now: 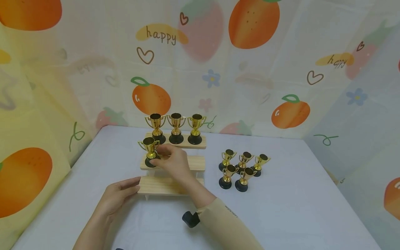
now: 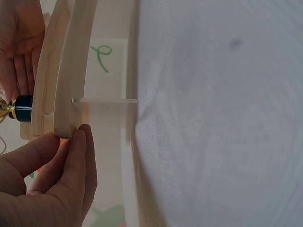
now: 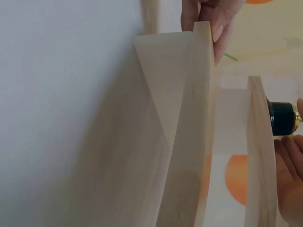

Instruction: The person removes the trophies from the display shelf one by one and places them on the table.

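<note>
My right hand [image 1: 175, 163] holds a small gold trophy cup [image 1: 150, 147] with a black base, its fingers and thumb around the right side. The cup stands upright at the left end of the middle step of a wooden three-step display stand [image 1: 156, 185]. In the right wrist view, the black base [image 3: 281, 118] meets the board. At the stand's lower left corner, my left hand [image 1: 117, 196] pinches the end of the front board [image 2: 71, 71], thumb above and fingers beneath. Along the top step stand three more gold trophies [image 1: 176, 126] in a row.
Right of the stand, several gold trophies [image 1: 230, 173] stand in two close rows on the white tablecloth [image 1: 290, 208]. A black object [image 1: 190, 219] shows beside the right sleeve. Behind the table hangs a fruit-printed curtain [image 1: 200, 86].
</note>
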Tool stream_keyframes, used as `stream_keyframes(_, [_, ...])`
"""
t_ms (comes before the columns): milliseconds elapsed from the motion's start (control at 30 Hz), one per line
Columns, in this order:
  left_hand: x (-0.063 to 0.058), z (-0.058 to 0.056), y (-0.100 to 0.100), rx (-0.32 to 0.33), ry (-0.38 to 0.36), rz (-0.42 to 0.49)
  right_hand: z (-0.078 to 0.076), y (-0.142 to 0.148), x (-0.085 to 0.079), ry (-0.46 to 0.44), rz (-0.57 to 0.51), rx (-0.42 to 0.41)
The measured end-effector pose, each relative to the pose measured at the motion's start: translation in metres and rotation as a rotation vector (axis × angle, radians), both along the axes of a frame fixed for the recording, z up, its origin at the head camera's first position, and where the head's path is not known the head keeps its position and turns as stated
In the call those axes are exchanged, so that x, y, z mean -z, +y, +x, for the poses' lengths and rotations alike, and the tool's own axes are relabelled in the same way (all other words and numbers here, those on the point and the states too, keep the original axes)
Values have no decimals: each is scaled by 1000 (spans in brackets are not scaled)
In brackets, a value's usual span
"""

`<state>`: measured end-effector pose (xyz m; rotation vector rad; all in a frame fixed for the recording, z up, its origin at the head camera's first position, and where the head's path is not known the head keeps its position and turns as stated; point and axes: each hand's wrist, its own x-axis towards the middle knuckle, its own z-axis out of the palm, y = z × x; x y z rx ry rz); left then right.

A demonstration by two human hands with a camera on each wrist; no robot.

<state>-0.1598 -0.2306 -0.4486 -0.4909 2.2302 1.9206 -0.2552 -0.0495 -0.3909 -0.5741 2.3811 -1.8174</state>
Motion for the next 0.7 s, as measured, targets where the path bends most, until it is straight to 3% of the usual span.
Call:
stream_keyframes(267, [0,-1,0,1,2,-10,-1,-6,3,23,67,17])
stream_keyframes(700, [0,-2,-1,1,-9,-15,0,-7,2,61,77,0])
